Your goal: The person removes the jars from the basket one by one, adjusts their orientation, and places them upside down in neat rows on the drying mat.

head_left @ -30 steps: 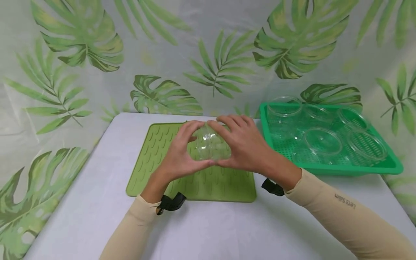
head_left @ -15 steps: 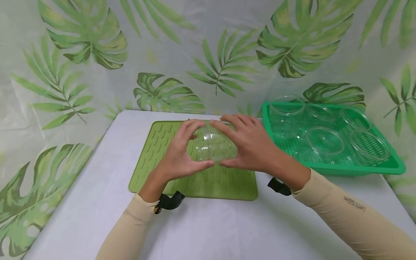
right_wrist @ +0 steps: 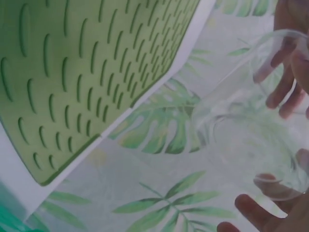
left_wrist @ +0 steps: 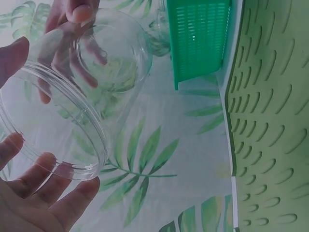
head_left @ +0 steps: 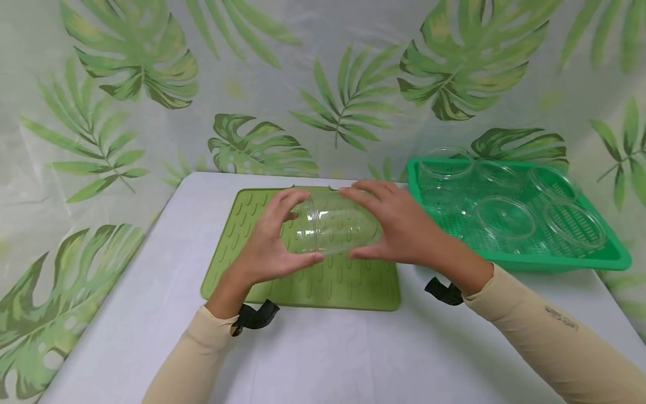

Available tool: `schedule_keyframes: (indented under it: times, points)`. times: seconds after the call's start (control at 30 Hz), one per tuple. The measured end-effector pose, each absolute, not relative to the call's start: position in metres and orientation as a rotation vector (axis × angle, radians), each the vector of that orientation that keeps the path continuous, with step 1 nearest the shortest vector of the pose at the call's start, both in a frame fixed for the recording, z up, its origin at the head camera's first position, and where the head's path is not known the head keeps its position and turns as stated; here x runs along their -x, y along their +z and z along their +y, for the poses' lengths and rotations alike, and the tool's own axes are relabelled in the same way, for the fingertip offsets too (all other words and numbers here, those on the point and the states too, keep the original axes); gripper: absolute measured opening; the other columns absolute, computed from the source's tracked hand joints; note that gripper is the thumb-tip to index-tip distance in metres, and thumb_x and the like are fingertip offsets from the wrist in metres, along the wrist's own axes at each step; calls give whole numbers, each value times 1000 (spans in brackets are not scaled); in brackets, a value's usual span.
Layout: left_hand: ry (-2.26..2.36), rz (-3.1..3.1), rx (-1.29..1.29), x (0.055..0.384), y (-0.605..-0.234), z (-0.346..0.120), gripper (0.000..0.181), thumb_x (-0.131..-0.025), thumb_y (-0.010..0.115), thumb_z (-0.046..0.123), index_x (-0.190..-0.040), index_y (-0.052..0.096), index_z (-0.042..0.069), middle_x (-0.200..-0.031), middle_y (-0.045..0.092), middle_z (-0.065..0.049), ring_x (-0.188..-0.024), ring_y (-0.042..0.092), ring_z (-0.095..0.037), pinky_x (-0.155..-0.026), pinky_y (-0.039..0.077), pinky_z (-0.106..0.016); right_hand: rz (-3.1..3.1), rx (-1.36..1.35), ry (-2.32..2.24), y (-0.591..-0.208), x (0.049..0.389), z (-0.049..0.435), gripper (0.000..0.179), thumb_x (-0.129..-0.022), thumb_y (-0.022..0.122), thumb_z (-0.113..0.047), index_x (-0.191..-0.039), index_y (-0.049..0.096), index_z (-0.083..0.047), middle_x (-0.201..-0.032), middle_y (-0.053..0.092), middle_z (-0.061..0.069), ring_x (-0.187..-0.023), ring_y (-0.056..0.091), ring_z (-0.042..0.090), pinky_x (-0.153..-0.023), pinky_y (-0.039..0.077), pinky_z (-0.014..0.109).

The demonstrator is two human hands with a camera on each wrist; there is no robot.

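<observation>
A pale curtain printed with green leaves point(head_left: 353, 33) hangs behind a table spread with white cloth point(head_left: 313, 359). On it lies a flat, olive-green ridged mat point(head_left: 353, 292), and to the right a bright green, slotted plastic basket point(head_left: 555, 262) holds clear, round containers point(head_left: 504, 216).

Above the mat, between the two hands, is a clear, rounded jar point(head_left: 338, 230) with a threaded band, tipped onto its side. I'd judge it light and rigid, though from here I can't tell glass from hard plastic. Those smooth walls look slippery, and if it is glass, a knock could crack it. The threaded band seems the surest place for fingertips, with a second hold round the body near the base.

The left hand point(head_left: 267, 241) grips the threaded end, its thumb below and fingers curved over the top. The right hand point(head_left: 398, 224) grasps the base end likewise, facing its partner. Both forearms, in beige sleeves point(head_left: 545, 331), angle inward from the near edge, wrists raised off the cloth.
</observation>
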State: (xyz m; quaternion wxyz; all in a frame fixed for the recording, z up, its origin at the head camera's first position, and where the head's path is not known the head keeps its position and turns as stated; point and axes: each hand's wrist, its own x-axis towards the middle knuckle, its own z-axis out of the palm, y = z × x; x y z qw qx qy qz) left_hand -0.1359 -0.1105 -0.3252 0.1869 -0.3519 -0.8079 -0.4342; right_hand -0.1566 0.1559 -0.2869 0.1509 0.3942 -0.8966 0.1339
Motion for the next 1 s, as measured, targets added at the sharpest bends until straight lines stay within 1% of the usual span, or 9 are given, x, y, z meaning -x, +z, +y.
schedule_keyframes:
  times: [0.23,0.5,0.7,0.77,0.87,0.9,1.0]
  points:
    - [-1246,-2255,1019,134,-323,-110,93,-64,93,20,-143,45,6,-144,44,-16,-132,46,-28,-99,55,-43,-2600,-1145,481,-287,156,167,104,-65,87,-58,-151,41,-24,-148,47,9,-135,46,33,-108,42,58]
    - [-1258,-2248,1021,132,-322,-111,92,-63,92,18,-141,46,2,-143,45,-16,-132,47,-30,-99,55,-46,-2578,-1202,609,-289,157,174,101,-66,90,-49,-150,42,-18,-150,45,10,-137,45,32,-106,44,56]
    - [-1265,-2248,1017,132,-323,-112,94,-63,93,21,-142,46,5,-143,46,-15,-132,47,-29,-99,56,-43,-2594,-1217,704,-290,157,177,102,-68,91,-43,-151,39,-17,-153,42,11,-140,42,33,-107,44,57]
    - [-1293,-2243,1021,132,-323,-113,94,-63,92,20,-143,45,5,-143,46,-15,-132,47,-29,-100,55,-44,-2625,-1199,767,-292,156,179,104,-69,91,-40,-153,35,-17,-155,40,11,-143,40,32,-109,42,58]
    - [-1366,-2226,1031,133,-324,-114,94,-63,92,16,-143,44,4,-144,45,-16,-132,48,-29,-101,55,-44,-2682,-1162,940,-296,156,182,108,-71,90,-32,-157,26,-19,-159,35,11,-145,37,32,-112,40,58]
    - [-1397,-2220,1033,133,-325,-114,94,-64,91,18,-144,43,4,-144,45,-16,-132,48,-29,-101,55,-44,-2703,-1143,1002,-298,155,183,111,-72,90,-31,-159,21,-21,-161,32,10,-145,36,33,-112,40,58]
    - [-1493,-2201,1021,134,-326,-114,95,-71,89,38,-144,41,2,-143,45,-17,-131,48,-30,-102,54,-44,-2714,-1139,1246,-303,155,184,115,-76,87,-26,-160,9,-26,-162,28,12,-145,37,35,-111,38,62]
